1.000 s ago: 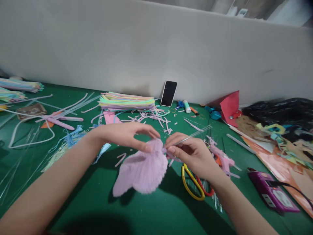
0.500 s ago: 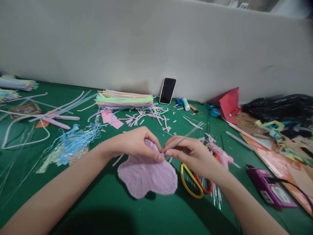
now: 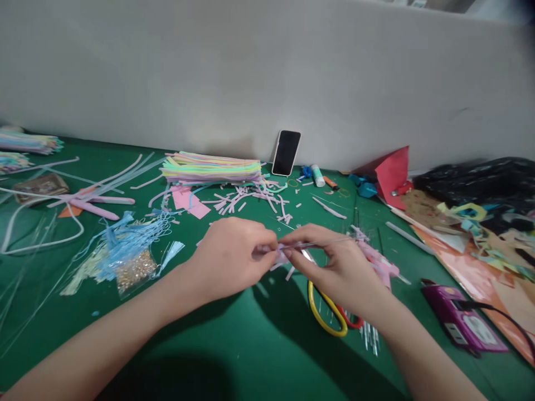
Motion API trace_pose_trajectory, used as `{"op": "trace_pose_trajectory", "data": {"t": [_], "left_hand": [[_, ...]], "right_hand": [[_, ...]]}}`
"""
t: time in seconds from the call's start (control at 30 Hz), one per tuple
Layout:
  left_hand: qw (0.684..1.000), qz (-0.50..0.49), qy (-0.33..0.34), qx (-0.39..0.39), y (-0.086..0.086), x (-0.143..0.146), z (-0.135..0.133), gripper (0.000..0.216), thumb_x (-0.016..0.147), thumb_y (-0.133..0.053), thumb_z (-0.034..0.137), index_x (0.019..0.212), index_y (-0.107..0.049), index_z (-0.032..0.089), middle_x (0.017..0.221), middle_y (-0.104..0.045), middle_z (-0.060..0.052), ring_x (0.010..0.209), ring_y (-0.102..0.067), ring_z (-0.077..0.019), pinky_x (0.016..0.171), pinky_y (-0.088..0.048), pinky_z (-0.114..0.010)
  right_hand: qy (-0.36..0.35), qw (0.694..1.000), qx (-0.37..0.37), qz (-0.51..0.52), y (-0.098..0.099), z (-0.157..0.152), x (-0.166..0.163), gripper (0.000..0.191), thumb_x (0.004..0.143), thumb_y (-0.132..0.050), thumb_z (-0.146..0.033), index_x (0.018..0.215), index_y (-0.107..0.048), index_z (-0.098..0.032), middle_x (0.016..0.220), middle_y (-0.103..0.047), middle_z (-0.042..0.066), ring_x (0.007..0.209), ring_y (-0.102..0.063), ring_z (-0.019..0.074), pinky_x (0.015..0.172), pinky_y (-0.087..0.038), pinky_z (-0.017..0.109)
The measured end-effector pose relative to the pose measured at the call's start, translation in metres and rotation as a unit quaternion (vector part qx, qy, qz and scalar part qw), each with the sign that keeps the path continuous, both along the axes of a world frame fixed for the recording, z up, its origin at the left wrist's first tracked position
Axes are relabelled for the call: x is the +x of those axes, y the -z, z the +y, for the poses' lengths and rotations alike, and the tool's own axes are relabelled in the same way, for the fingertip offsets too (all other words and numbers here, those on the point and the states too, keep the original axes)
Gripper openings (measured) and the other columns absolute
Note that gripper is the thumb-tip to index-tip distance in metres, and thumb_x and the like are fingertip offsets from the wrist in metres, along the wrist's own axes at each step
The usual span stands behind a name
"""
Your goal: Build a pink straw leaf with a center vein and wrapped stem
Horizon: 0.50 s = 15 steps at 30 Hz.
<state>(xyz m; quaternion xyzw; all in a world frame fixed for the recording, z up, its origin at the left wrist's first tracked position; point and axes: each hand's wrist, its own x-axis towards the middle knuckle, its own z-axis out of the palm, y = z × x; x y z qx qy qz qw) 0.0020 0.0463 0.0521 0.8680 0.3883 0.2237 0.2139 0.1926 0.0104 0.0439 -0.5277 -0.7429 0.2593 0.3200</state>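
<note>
My left hand (image 3: 236, 253) is closed, pinching a lilac fuzzy pipe-cleaner petal piece (image 3: 281, 256) at its edge. Most of that piece is hidden behind the fingers. My right hand (image 3: 334, 262) is closed too, with thumb and forefinger holding thin, pale wire strands (image 3: 320, 243) that run out to the right over the knuckles. Fingertips of both hands meet at the lilac piece. Below the right hand lie scissors (image 3: 316, 315) with yellow and red handles, their blades partly covered by it. A pink glue gun (image 3: 388, 268) rests just beyond that hand.
A pipe-cleaner bundle (image 3: 213, 168), lilac offcuts (image 3: 232, 201) and a propped phone (image 3: 286, 153) are at the back. Blue tassels (image 3: 129, 239) and a bag of gold beads (image 3: 136, 271) lie left. A purple device (image 3: 463, 317) with a cable and paper scraps sit right.
The lilac piece, earlier hanging broad and flat toward me, has turned and is now mostly hidden by my left hand. The wire strands have tipped down from slanting upward to nearly level.
</note>
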Motion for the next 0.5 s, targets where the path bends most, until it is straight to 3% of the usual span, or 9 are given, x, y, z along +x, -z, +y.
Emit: {"op": "trace_pose_trajectory", "data": {"t": [0.17, 0.3, 0.5], "left_hand": [[0.993, 0.012, -0.006, 0.117, 0.006, -0.002, -0.003, 0.022, 0.087, -0.054, 0.027, 0.074, -0.071, 0.020, 0.068, -0.070, -0.002, 0.065, -0.062, -0.0160, 0.059, -0.042, -0.026], [0.980, 0.008, -0.027, 0.195, 0.013, -0.002, -0.001, 0.023, 0.089, -0.053, 0.026, 0.075, -0.070, 0.020, 0.071, -0.071, -0.003, 0.069, -0.065, -0.0169, 0.063, -0.045, -0.027], [0.920, 0.018, -0.055, 0.388, 0.030, -0.001, 0.003, 0.017, 0.088, -0.055, 0.017, 0.080, -0.070, 0.015, 0.073, -0.074, -0.004, 0.068, -0.067, -0.0190, 0.063, -0.047, -0.032]], "right_hand": [[-0.003, 0.997, 0.081, 0.016, 0.002, -0.002, -0.006, 0.012, 0.087, -0.059, -0.019, 0.082, -0.069, -0.022, 0.086, -0.073, 0.004, 0.083, -0.066, 0.0189, 0.073, -0.052, 0.031], [0.041, 0.992, 0.114, 0.022, 0.010, -0.004, -0.013, 0.011, 0.087, -0.060, -0.018, 0.084, -0.070, -0.023, 0.081, -0.072, 0.004, 0.074, -0.064, 0.0175, 0.067, -0.052, 0.030], [0.075, 0.980, 0.180, 0.037, 0.026, -0.005, -0.030, 0.014, 0.088, -0.056, -0.016, 0.093, -0.069, -0.020, 0.092, -0.069, 0.008, 0.083, -0.065, 0.0181, 0.073, -0.053, 0.032]]}}
